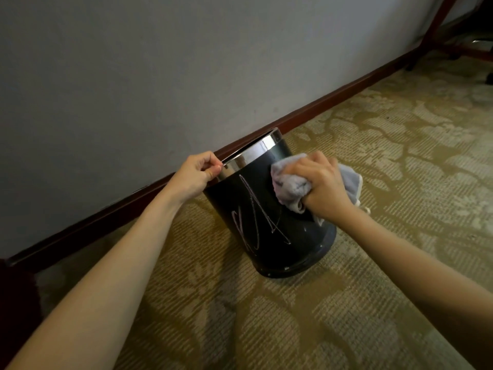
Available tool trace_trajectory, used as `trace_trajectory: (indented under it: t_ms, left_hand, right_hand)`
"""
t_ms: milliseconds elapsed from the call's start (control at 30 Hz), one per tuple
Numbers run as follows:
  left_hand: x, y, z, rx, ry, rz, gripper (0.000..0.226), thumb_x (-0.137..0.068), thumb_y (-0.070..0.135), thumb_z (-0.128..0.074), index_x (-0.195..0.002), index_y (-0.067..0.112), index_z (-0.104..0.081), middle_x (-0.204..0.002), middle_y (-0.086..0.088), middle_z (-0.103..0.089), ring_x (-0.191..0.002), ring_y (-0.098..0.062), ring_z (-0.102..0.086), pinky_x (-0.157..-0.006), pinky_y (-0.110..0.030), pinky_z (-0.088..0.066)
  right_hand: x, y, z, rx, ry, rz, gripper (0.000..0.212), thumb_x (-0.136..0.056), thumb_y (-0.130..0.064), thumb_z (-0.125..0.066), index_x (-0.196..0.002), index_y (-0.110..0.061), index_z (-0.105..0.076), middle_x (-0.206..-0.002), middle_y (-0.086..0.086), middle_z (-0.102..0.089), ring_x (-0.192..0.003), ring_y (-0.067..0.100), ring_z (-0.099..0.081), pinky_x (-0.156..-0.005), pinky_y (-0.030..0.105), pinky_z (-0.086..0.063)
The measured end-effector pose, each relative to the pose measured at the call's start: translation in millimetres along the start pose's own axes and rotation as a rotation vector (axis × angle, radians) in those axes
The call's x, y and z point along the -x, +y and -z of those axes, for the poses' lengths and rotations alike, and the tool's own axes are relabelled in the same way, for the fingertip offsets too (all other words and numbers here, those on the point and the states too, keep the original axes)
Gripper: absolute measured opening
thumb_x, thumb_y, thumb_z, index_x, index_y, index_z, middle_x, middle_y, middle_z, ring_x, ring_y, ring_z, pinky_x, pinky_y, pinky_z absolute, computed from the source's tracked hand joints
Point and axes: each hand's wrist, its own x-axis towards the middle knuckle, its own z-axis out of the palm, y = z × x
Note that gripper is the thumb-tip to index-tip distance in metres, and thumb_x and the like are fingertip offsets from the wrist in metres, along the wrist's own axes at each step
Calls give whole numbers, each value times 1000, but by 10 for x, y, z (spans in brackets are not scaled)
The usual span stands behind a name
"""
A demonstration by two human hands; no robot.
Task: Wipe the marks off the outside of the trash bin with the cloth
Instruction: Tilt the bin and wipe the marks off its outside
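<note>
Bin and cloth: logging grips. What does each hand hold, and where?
Left hand pinches the bin at its metal rim; right hand grips the bunched cloth.

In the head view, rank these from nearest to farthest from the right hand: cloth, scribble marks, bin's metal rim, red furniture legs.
1. Cloth: gripped in the right hand.
2. Marks: on the bin, left of it.
3. Rim: upper left, pinched by the left hand.
4. Legs: far top right.
</note>
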Motion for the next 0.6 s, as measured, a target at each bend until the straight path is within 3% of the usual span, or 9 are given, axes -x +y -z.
trace_trajectory:
  t_ms: [100,200,367,500,600]
  left_hand:
    - [-8,-130,81,67,38,37,43,-95,10,-52,-65,38,-65,-74,8,-73,-78,-9,-69,-79,-34,-48]
    - [20,-234,150,99,63,64,44,-95,10,-52,-65,38,-65,-75,11,-73,-73,-1,-68,-72,-29,-44]
    - [45,-213,124,113,59,72,34,-94,7,-52,-70,28,-63,-76,6,-74,-76,-6,-69,-74,-29,-46]
    - [84,-26,29,49,48,31,22,-95,10,-52,-77,21,-59,-82,-3,-71,-78,-13,-66,-69,-26,-45]
    - [93,125,-96,8,18,-10,17,-95,11,-53,-80,17,-59,-82,-4,-67,-76,-15,-62,-70,-27,-48]
  right_hand:
    - [468,76,-52,45,-57,96,27,-67,-11,-69,-92,-21,-73,-91,-9,-70,-88,28,-56,-74,49,-40]
    - [837,107,-100,72,-105,131,22,-64,-22,-76,-86,-23,-75,-83,-11,-69,-87,23,-55,-76,42,-35]
    - [960,154,-69,129,-185,114,35,-57,-11,-85,-85,-28,-73,-84,-18,-67,-85,20,-56,-71,44,-42]
    - [651,92,-18,149,-117,134,37,-57,-4,-83,-89,-22,-73,-84,-11,-67,-84,29,-58,-67,47,-42]
    - [201,8,-3,93,-38,145,35,-64,-3,-73,-96,-18,-72,-95,-4,-69,-91,30,-56,-75,49,-42]
